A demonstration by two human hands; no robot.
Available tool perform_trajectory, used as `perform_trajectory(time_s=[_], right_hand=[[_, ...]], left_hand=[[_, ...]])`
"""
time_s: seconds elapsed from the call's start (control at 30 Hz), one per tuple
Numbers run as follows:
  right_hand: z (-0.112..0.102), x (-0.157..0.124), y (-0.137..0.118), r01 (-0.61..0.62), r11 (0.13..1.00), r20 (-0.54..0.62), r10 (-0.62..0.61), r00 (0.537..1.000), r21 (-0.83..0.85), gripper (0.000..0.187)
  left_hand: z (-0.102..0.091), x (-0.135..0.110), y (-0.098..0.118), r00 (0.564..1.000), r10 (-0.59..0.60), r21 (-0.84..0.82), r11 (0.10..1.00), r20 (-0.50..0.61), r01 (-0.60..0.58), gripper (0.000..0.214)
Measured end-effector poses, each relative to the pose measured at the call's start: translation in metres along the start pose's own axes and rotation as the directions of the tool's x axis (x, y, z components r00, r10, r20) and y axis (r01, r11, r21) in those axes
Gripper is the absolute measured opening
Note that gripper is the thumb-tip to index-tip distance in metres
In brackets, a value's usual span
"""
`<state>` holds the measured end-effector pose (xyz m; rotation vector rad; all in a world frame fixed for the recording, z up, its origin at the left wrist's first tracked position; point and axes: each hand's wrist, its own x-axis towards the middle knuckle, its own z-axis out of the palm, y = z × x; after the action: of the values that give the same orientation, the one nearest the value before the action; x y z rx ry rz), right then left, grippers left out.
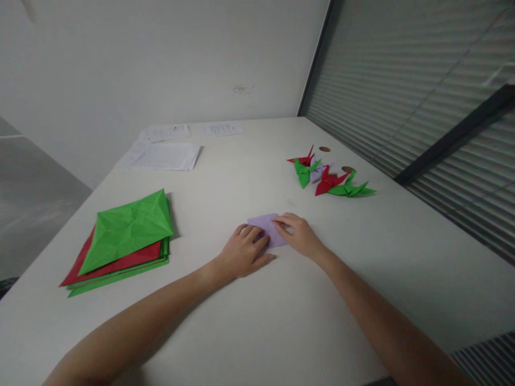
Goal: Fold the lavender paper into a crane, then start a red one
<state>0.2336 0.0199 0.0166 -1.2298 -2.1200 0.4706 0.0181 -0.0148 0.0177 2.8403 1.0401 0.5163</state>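
Note:
A small folded sheet of purple origami paper (pixel 265 221) lies on the white table in front of me. My left hand (pixel 246 250) rests on its left part, fingers slightly bent and apart, pressing it against the tabletop. From the right, my right hand (pixel 296 231) pinches the paper near its upper right edge between thumb and forefinger. Part of the sheet is hidden beneath my fingers.
Left of me sits a stack of creased green paper (pixel 131 228) and red paper (pixel 132 258). At the right are several folded paper cranes, including a red crane (pixel 328 180) and a green crane (pixel 350 187). Printed sheets (pixel 164 155) lie farther back; window blinds (pixel 402 91) border the right side.

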Motion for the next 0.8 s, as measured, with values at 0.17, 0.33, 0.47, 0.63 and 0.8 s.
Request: perform_trajectory(time_s=[0.17,0.33,0.47,0.63,0.8], right_hand=[[0.011,-0.003,0.022,-0.179,0.954,-0.166,0.141,0.976,-0.241,0.031],[0.016,-0.006,0.02,-0.229,0.913,-0.147,0.189,0.971,-0.337,0.03],[0.018,-0.005,0.016,-0.272,0.923,-0.173,0.231,0.957,-0.271,0.025],[0.021,-0.005,0.017,-0.311,0.942,-0.183,0.286,0.94,-0.125,0.028],[0.022,-0.006,0.013,-0.319,0.908,-0.2,0.27,0.942,-0.273,0.033]], left_hand=[[0.005,-0.002,-0.004,1.0,-0.003,-0.04,0.999,-0.019,0.002,0.046],[0.007,-0.003,-0.005,1.0,0.001,-0.048,0.999,-0.006,-0.001,0.048],[0.005,-0.002,-0.004,1.0,0.022,-0.035,0.999,0.007,-0.022,0.047],[0.004,-0.002,-0.003,1.0,0.031,-0.036,0.999,-0.004,-0.031,0.044],[0.006,-0.003,-0.004,0.999,0.035,-0.044,0.998,0.013,-0.035,0.044]])
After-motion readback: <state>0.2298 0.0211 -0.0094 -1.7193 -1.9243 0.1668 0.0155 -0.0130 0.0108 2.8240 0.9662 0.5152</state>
